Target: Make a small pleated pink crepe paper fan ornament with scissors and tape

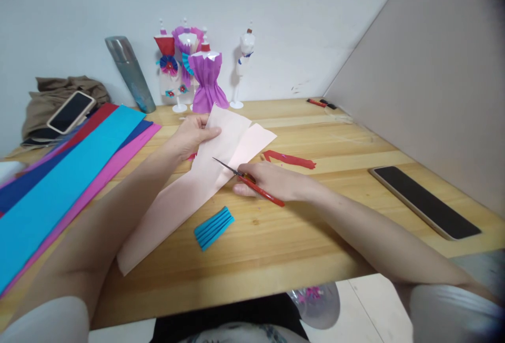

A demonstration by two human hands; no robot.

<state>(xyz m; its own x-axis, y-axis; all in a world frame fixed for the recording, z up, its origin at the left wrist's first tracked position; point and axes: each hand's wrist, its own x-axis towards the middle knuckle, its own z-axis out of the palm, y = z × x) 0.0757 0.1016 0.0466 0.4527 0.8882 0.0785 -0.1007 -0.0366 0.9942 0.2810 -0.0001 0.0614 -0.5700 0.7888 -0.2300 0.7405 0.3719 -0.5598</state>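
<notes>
My left hand [197, 133] pinches the upper left edge of a pale pink sheet of paper [221, 145], thumb on top. The sheet is folded or layered, and its long tail slants down to the lower left over the table. My right hand [268, 179] is closed around red-handled scissors [258, 190]. Their dark blades point up and left across the pink paper; whether they are parted or cutting into it I cannot tell. A small pleated blue paper piece [214, 228] lies on the wood just below the sheet.
Long blue, red and pink paper strips [79, 174] cover the left side. Small mannequins in paper dresses [207, 77] and a metal flask [132, 74] stand along the wall. A red paper scrap [290, 160] and a phone [424, 201] lie rightward; another phone [71, 112] rests on brown cloth.
</notes>
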